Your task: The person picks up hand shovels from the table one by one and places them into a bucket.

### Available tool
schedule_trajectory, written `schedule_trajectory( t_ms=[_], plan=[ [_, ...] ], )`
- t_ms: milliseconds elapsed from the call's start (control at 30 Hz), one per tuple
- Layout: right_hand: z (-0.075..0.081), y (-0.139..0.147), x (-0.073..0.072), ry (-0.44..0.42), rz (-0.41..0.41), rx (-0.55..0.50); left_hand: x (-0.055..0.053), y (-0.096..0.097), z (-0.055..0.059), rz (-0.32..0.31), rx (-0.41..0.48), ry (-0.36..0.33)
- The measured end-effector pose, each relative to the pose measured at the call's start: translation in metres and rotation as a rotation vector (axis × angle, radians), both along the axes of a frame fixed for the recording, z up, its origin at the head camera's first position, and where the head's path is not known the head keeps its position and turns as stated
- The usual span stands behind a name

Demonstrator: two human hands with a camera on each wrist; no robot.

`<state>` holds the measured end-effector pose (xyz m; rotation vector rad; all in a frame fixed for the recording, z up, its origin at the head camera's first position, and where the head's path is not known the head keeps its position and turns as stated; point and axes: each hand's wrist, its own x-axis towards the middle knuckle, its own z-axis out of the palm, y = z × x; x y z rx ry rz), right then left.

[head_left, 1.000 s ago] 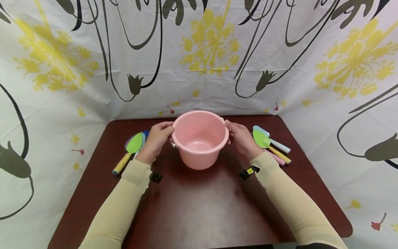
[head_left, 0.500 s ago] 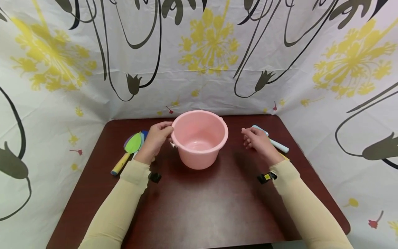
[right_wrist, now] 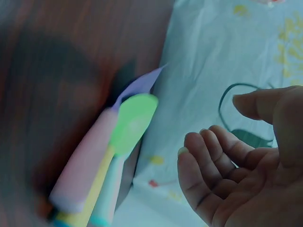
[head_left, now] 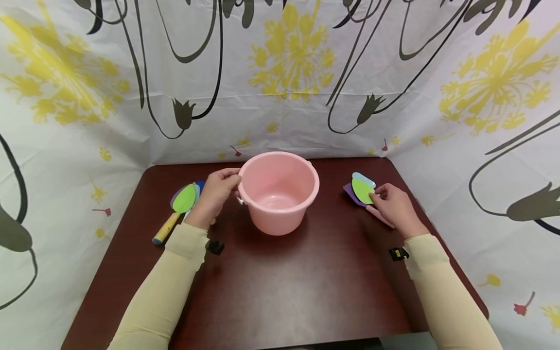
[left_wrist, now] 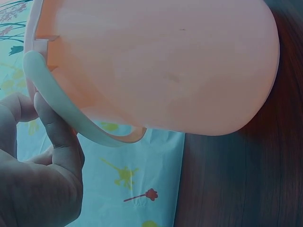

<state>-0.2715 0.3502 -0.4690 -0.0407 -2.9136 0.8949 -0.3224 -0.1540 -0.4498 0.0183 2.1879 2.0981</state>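
A pink bucket [head_left: 275,223] sits at the back middle of the table, its mouth facing up and towards me. My left hand [head_left: 214,197] pinches its left rim between thumb and fingers. In the left wrist view a pale bucket handle [left_wrist: 71,106] hangs beside those fingers. Over on the right, my right hand [head_left: 395,209] hovers at a pile of small trowels, thumb and fingertips right by a green trowel [head_left: 361,189]. The right wrist view shows its fingers loosely bent with nothing between them. A purple trowel [head_left: 348,190] with a pink handle [right_wrist: 85,163] lies underneath.
On the left, another pile has a green trowel [head_left: 183,199] with a yellow handle on top. Behind the right pile a light blue trowel [head_left: 366,179] shows. A patterned cloth [head_left: 280,121] rises along the back and sides of the dark red table [head_left: 280,291].
My right hand has let go of the bucket's right rim and moved right to the trowels there. My left hand keeps its hold, and the bucket stays in place.
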Motion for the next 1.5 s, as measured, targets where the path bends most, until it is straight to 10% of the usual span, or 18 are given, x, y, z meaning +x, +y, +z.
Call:
schedule_trajectory(
  t_ms=[533,1500],
  plan=[
    [-0.024,0.042,-0.009,-0.036,-0.033,0.273,0.001,-0.004,0.001,0.012,0.008,-0.009],
    [-0.051,0.065,-0.015,-0.138,-0.026,0.276,0.001,-0.001,0.001,0.004,0.018,-0.003]
  ],
)
